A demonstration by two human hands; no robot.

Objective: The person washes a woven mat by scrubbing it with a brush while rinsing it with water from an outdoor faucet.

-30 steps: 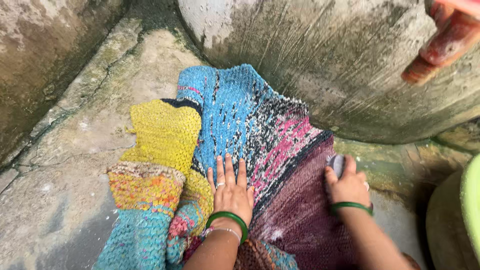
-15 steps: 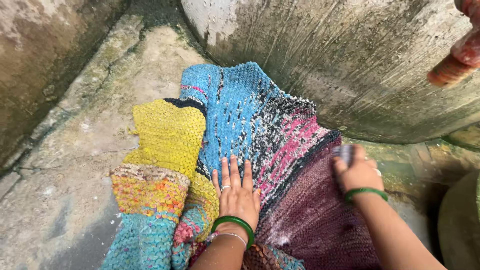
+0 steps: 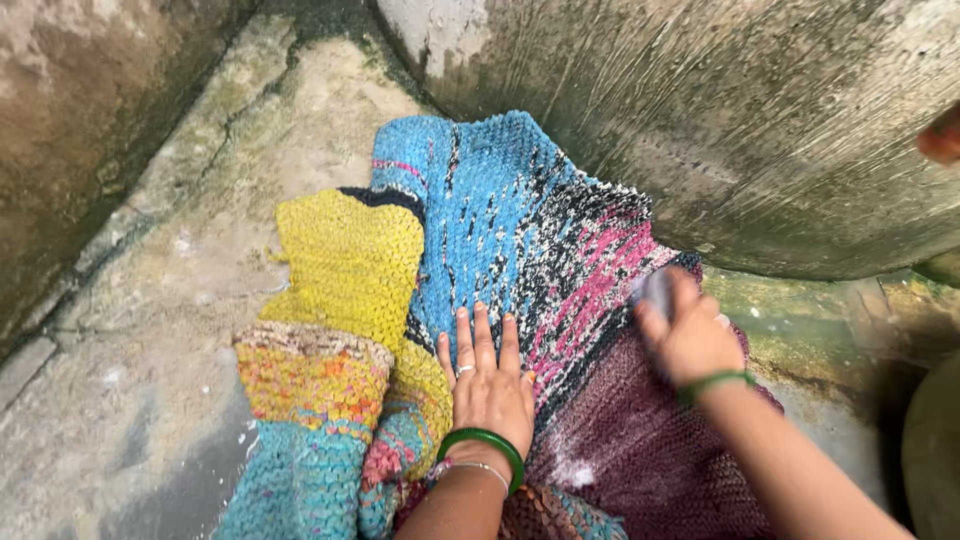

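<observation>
A thick woven rug (image 3: 500, 220) in blue, yellow, pink, black and maroon bands lies on a wet concrete floor (image 3: 130, 350). My left hand (image 3: 488, 380) presses flat on it, fingers spread, with a ring and a green bangle at the wrist. Over the pink and maroon part, my right hand (image 3: 685, 335) is closed on a small grey scrubbing object (image 3: 655, 290), blurred by motion. White soapy specks show on the maroon band.
A large rounded concrete tank wall (image 3: 750, 130) rises right behind the rug. A stained wall (image 3: 80, 110) stands at left. A reddish object (image 3: 940, 135) pokes in at the right edge, and a dark round vessel (image 3: 930, 450) sits at lower right.
My right hand has slid the scrubbing object left and slightly forward, from the maroon edge onto the pink band. The left hand stays pressed in place. The view shifted a little.
</observation>
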